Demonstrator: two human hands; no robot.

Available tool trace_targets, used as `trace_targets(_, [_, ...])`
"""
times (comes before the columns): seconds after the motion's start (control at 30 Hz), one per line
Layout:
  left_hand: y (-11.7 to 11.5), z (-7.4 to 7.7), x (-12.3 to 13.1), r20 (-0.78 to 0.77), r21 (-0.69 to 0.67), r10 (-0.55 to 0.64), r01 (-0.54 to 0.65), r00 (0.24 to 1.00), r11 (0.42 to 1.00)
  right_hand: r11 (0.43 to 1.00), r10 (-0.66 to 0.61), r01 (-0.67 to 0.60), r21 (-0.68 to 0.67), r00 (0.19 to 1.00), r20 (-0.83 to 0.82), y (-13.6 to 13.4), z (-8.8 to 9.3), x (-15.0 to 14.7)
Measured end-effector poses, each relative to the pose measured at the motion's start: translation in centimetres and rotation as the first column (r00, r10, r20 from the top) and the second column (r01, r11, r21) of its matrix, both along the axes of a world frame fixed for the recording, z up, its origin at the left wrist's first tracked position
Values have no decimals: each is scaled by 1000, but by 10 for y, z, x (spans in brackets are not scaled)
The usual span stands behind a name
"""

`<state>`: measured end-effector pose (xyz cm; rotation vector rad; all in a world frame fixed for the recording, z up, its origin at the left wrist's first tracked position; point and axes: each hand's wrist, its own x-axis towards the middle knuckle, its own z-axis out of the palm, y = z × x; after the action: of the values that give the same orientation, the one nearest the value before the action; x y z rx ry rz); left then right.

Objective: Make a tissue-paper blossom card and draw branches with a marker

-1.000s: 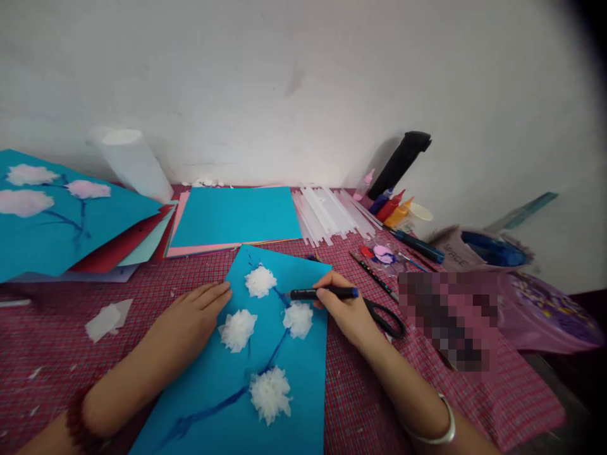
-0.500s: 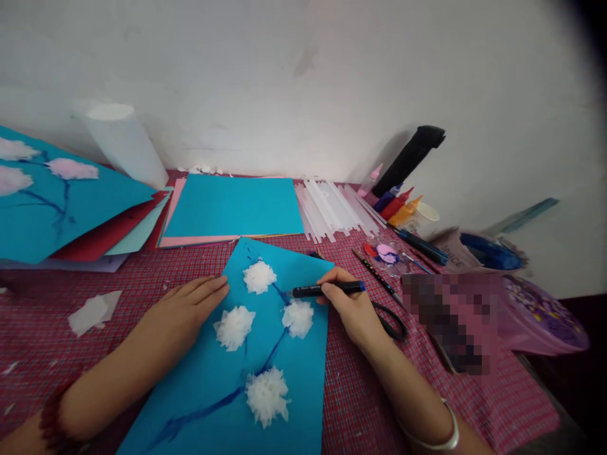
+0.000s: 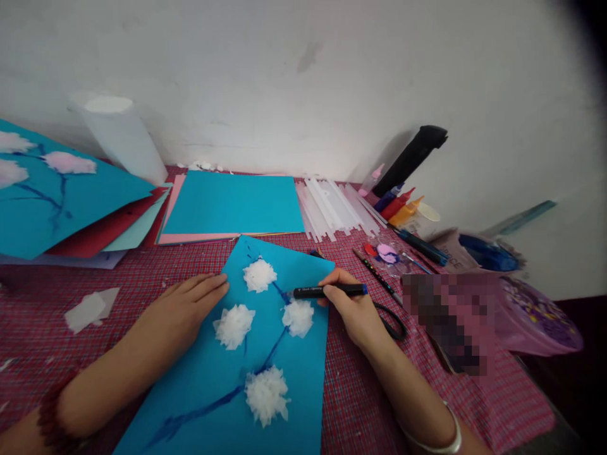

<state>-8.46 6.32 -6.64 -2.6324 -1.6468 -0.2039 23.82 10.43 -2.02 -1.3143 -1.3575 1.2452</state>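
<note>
A blue sheet of paper (image 3: pixel 208 360) lies slanted on the table in front of me. Dark blue painted branches (image 3: pixel 206 411) run up it, with several white tissue-paper flowers (image 3: pixel 267 395) among them. My right hand (image 3: pixel 353 308) grips a black marker with a blue end (image 3: pixel 332 291), held almost level. Its tip touches or hovers just over the branch above the right-hand flower (image 3: pixel 298 317); I cannot tell which. Flat along the sheet's left edge rests my left hand (image 3: pixel 194 306), fingers stretched out and holding nothing. Scissors (image 3: pixel 392 321) are partly hidden behind my right hand.
Behind the sheet are stacked coloured papers (image 3: pixel 232 202) and white strips (image 3: pixel 336 205). To the right stand paint bottles (image 3: pixel 401 205), a paint palette (image 3: pixel 386 254), a pencil (image 3: pixel 377 275) and a pink bag (image 3: pixel 535 322). Another flower picture (image 3: pixel 95 202) and tissue scraps (image 3: pixel 90 311) lie left.
Almost nothing differs. The marker and my right hand have shifted very slightly right, while my left hand stays in place on the sheet. The view has moved a little.
</note>
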Motion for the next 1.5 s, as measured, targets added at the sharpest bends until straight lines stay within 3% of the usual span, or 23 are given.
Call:
trace_targets(0.23, [-1,2,4,32,-7,2,-1,999,1000,1000,6,-6,16,999,44,-3,-3,-3])
trace_targets(0.6, [0,-5,2,48,99,-40,35,998,994,1000,7,-7,3,997,74,-5,-3,-3])
trace_targets(0.7, [0,-3,4,43,101,-46,42,998,994,1000,-20,20,0,998,63,-4,-2,-3])
trace_targets(0.87, [1,-7,2,125,56,-43,36,991,998,999,36,-37,13,998,60,-3,-7,0])
trace_targets(1.07, [2,-11,1,148,87,-65,53,987,995,1000,-10,10,16,999,36,-2,-14,5])
trace_targets(1.3, [3,-7,5,130,153,-110,89,985,984,999,34,-34,27,999,1,-1,-18,7])
trace_targets(1.5, [3,-6,8,186,47,-65,57,980,997,999,34,-34,22,999,0,-1,-18,8])
